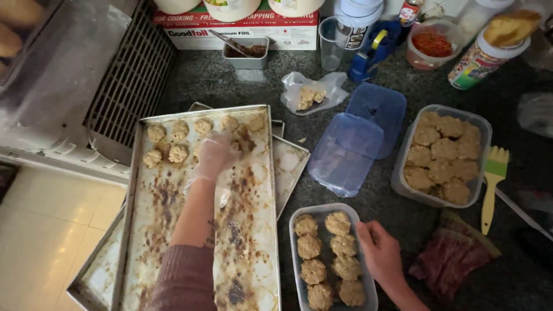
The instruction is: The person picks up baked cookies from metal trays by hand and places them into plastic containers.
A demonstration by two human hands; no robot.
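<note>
Eight or so dough patties (177, 153) lie around my gloved left hand (216, 154), fingers curled on one at the baking tray's (253, 242) far end. My bare right hand (380, 253) loosely grips the container (295, 253), ten patties left; most of the tray is bare.

Bare tray (242, 242) is lying open below the dough rounds (173, 141); tubs (333, 259) and lids (357, 144) are crowding the desk (201, 80) rightward.

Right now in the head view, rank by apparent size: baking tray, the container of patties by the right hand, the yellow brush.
1. baking tray
2. container of patties
3. yellow brush
All lie on the same counter, so the ranking looks safe.
</note>
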